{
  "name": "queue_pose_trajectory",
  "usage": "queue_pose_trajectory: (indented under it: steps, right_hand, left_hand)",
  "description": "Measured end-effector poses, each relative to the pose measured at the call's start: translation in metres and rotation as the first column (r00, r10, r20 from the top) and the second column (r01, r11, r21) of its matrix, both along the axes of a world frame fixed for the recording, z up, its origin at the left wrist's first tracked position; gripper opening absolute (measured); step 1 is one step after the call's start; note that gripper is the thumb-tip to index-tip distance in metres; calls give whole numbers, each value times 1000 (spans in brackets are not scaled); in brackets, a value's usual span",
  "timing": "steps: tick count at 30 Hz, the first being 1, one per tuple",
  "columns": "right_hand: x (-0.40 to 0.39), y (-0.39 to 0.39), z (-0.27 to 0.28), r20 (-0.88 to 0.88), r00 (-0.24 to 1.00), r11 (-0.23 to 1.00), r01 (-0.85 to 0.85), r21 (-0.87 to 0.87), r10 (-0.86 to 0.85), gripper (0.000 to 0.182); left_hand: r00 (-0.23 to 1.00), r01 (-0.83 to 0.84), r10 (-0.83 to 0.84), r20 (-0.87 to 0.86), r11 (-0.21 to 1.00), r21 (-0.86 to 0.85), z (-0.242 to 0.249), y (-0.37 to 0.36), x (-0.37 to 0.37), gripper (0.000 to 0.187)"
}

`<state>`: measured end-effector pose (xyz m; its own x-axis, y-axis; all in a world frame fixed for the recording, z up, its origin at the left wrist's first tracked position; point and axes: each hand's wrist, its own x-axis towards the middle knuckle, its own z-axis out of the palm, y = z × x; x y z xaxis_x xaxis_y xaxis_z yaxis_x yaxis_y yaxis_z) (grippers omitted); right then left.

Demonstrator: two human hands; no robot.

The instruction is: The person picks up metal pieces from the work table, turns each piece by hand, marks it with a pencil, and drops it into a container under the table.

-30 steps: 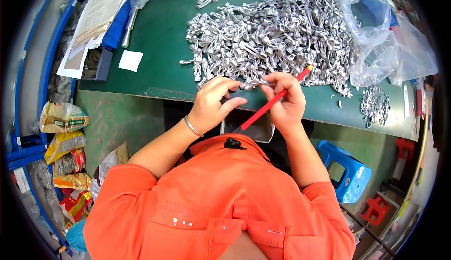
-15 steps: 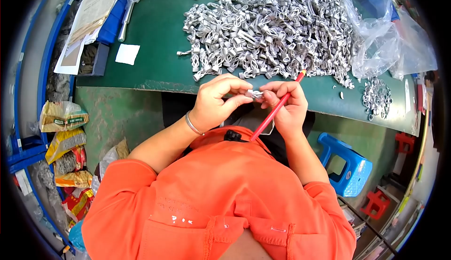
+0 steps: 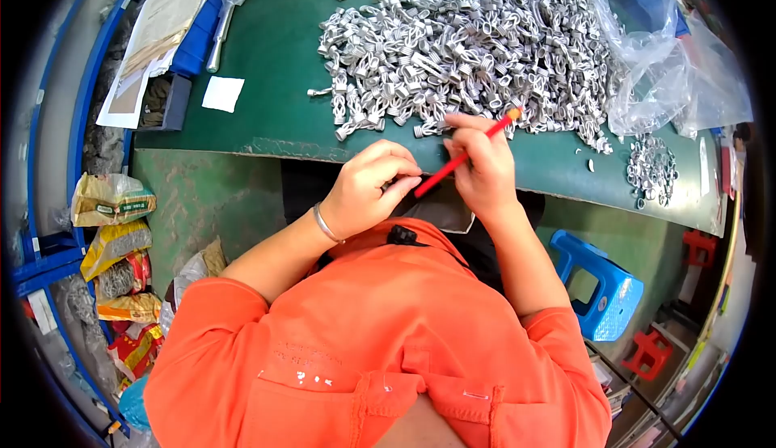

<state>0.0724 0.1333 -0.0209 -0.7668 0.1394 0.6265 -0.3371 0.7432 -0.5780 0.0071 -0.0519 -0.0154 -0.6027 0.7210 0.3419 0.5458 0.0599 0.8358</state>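
Beside the table's front edge, my left hand point(image 3: 373, 187) is closed, thumb against fingers; whatever it may hold is hidden. My right hand point(image 3: 485, 165) grips a red stick point(image 3: 447, 173) with a yellowish tip, which slants up over the pile. The index finger of that hand stretches out at the near edge of a large heap of small grey metal pieces point(image 3: 453, 52). The two hands are apart, the stick's lower end lying between them near my left fingertips.
On the green table point(image 3: 267, 60) are a white paper piece point(image 3: 222, 94), clear plastic bags point(image 3: 655, 76) and a small heap of metal rings point(image 3: 651, 171). A blue stool point(image 3: 602, 294) stands below right. Blue shelving point(image 3: 85, 68) and filled bags point(image 3: 111, 200) are at left.
My right hand has parted from my left and moved up to the pile's edge, index finger stretched out. The red stick moved with it. The metal piece between my fingers no longer shows.
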Motion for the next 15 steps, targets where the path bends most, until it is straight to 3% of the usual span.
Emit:
queue_pose_trajectory:
  steps: [3, 9, 15]
  right_hand:
    - [-16, 3, -5, -7, 1000, 991, -12, 135, 13, 19]
    - [-15, 10, -6, -30, 997, 986, -72, 153, 78, 15]
    - [-6, 9, -3, 40, 995, 975, -100, 199, 94, 19]
  left_hand:
    - [1000, 22, -21, 17, 999, -31, 1, 1, -2, 9]
    - [990, 1, 5, 138, 999, -46, 1, 2, -2, 10]
    - [981, -25, 34, 190, 998, -52, 3, 12, -5, 26]
